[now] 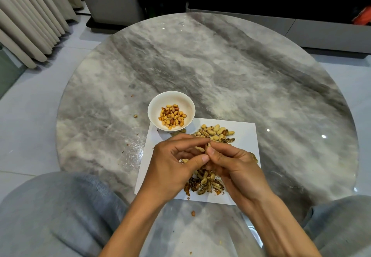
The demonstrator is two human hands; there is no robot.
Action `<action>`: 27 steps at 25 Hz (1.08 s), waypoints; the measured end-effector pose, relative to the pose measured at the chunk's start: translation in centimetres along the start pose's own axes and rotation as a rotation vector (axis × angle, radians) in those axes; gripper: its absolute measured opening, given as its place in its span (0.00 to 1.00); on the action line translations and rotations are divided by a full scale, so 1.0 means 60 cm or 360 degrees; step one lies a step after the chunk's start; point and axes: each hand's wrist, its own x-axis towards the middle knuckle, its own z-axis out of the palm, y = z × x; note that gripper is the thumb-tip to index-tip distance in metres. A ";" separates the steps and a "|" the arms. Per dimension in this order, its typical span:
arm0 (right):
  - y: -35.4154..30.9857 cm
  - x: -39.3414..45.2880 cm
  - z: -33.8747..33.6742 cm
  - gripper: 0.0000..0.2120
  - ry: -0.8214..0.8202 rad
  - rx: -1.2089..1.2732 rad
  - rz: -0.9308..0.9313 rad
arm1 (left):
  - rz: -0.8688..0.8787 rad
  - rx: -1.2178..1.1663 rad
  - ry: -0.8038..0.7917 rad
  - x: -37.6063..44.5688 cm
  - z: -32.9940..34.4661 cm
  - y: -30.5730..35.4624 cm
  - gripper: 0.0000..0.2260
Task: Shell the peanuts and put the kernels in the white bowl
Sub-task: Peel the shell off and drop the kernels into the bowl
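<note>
My left hand (174,162) and my right hand (234,166) meet over a white sheet of paper (246,134), both pinching one peanut (202,148) between thumbs and fingertips. The peanut's shell looks cracked. Behind the hands lies a pile of unshelled peanuts (215,132). Under the hands, near the paper's front edge, sits a heap of empty shells (204,184). The white bowl (154,108) stands at the paper's far left corner, holding several kernels (172,115).
The round grey marble table (220,65) carries scattered crumbs of shell (135,116) to the left of the bowl and a loose bit (193,213) near its front edge. My knees in grey trousers (60,212) flank the table's front. A low cabinet (301,25) stands behind.
</note>
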 end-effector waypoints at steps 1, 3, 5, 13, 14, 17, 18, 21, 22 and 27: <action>-0.003 0.000 -0.002 0.08 0.0008 -0.0033 0.0002 | 0.0033 0.0072 0.0021 0.000 0.001 0.001 0.16; -0.008 0.000 -0.009 0.09 0.0041 -0.0184 -0.0051 | 0.0036 0.0141 0.0063 -0.002 0.006 0.001 0.15; -0.014 -0.001 -0.010 0.09 0.0076 -0.0341 -0.0126 | -0.0030 0.0140 0.0100 -0.005 0.010 0.003 0.16; -0.017 -0.002 -0.006 0.05 0.0131 -0.0246 -0.0105 | -0.0200 -0.0123 0.0100 -0.005 0.015 0.013 0.15; -0.017 -0.002 -0.005 0.05 0.0141 -0.0233 -0.0107 | -0.0223 -0.0143 0.0101 -0.004 0.014 0.013 0.15; -0.015 -0.003 -0.001 0.04 0.0147 -0.0242 -0.0140 | -0.0171 -0.0070 0.0027 -0.004 0.009 0.016 0.15; -0.015 -0.004 -0.001 0.04 0.0147 -0.0237 -0.0150 | -0.0151 -0.0068 -0.0004 -0.004 0.009 0.017 0.16; -0.016 -0.005 -0.002 0.04 0.0137 -0.0235 -0.0159 | -0.0191 -0.0172 0.0053 -0.003 0.012 0.016 0.15; -0.016 -0.005 -0.002 0.05 0.0118 -0.0209 -0.0142 | -0.0215 -0.0224 0.0085 -0.002 0.013 0.016 0.15; -0.014 0.000 -0.001 0.07 0.0072 0.0077 -0.0014 | -0.0362 -0.0551 0.0166 0.001 0.012 0.016 0.14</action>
